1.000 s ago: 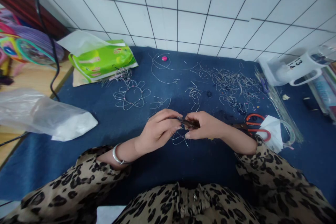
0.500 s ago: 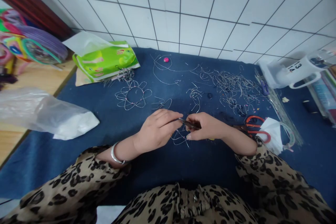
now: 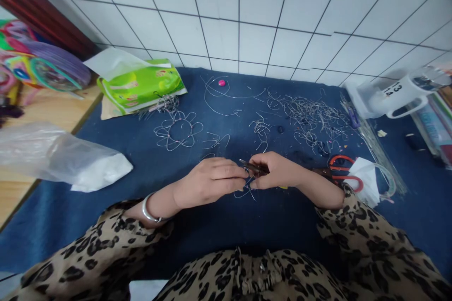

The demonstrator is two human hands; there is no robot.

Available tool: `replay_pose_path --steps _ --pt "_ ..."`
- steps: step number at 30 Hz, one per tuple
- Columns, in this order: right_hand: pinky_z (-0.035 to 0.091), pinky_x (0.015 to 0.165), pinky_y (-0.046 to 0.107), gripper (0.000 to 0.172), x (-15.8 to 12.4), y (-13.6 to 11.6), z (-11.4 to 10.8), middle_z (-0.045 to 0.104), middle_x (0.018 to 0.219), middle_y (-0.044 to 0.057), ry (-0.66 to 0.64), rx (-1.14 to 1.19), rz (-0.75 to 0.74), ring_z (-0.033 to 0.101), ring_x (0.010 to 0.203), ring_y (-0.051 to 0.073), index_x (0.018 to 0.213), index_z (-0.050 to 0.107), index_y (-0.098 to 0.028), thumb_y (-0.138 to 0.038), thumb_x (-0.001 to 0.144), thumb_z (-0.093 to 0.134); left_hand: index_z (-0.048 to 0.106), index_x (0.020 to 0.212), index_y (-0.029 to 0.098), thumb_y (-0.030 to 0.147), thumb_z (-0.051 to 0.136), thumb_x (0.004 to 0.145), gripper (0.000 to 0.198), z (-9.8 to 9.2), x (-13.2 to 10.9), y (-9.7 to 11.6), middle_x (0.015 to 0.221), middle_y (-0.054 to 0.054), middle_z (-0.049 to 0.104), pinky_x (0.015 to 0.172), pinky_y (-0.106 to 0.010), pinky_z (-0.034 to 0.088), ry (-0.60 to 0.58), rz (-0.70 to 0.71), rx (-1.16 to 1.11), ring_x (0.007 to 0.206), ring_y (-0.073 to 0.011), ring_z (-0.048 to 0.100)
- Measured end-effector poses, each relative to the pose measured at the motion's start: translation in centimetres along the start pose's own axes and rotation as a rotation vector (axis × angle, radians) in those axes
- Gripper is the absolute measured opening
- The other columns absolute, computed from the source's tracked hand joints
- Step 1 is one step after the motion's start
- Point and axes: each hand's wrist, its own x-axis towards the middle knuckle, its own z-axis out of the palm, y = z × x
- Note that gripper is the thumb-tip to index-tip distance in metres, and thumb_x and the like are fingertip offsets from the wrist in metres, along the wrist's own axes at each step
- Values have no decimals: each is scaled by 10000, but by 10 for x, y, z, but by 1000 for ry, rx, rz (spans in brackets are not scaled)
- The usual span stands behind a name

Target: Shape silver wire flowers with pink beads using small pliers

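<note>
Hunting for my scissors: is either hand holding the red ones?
No, the scissors lie on the blue cloth by the right forearm; the right hand grips pliers.

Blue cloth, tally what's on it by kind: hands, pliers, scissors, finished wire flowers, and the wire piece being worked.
Hands: 2, left hand and right hand
Pliers: 1
Scissors: 1
Wire flower: 1
Wire piece: 1
Total: 6

A blue cloth-covered tabletop (image 3: 247, 230) meets a white tiled wall (image 3: 247, 9). At the far left lies a green plastic tissue pack (image 3: 141, 85), with a flower-shaped wire frame (image 3: 178, 130) just nearer. A small pink bead (image 3: 221, 83) sits far centre, with a heap of wire scraps (image 3: 310, 115) to its right. Red-handled scissors (image 3: 341, 169) lie beside a white face mask (image 3: 367, 179) on the right. A clear plastic bag (image 3: 56, 155) lies on the left.
</note>
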Motion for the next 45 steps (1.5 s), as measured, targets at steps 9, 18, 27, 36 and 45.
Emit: replay_pose_path --steps 9,18,27,36,45 --pt "332 542 218 214 0 4 1 440 635 -56 1 -33 -16 402 574 71 739 517 -160 -279 655 674 595 988 156 117 487 882 156 1 3 1 969 -110 635 768 -328 528 69 -185 -381 910 -175 598" --pt "377 558 220 205 -1 4 3 506 668 -34 25 -27 11 452 585 79 780 556 -157 -277 658 669 610 856 143 169 538 873 79 11 4 6 866 -58 590 684 -274 509 255 -549 -619 770 -123 580" --pt "379 564 218 203 0 2 1 506 659 -37 13 -4 20 460 591 78 773 556 -150 -271 657 670 579 883 151 130 540 854 53 6 7 11 895 -66 601 739 -294 494 222 -500 -413 819 -132 571" --pt "362 552 214 215 0 1 0 483 648 -44 -23 5 -1 436 579 68 774 543 -149 -269 658 678 546 861 145 89 498 835 78 -6 7 8 885 -78 624 673 -260 494 72 -319 -172 846 -145 604" --pt "372 557 212 218 -1 0 1 497 675 -38 -24 -27 8 447 592 75 790 543 -157 -291 674 668 562 983 144 139 479 889 125 -8 6 6 911 -91 639 730 -289 530 63 -293 -218 873 -152 614"
